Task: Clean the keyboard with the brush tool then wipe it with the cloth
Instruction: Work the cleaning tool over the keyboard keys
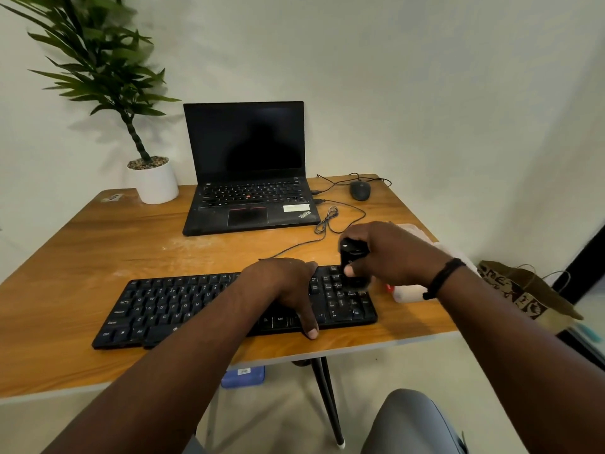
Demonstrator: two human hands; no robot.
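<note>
Two hands over one black keyboard (209,303) near the front edge of a wooden table (98,244): left hand (284,286) flat on the keys with fingers relaxed, right hand (389,253) clamped around one black brush tool (352,267), bristles down on the number pad. Behind, one open laptop (245,165), one wired mouse (360,190), one potted plant (154,178) (white pot). Partly hidden behind the right wrist, a pale cloth (425,237) and a small white bottle (407,293).

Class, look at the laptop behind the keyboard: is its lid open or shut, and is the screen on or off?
Open: the laptop has its lid raised, with its own keys showing. The screen looks off, wholly dark.
</note>
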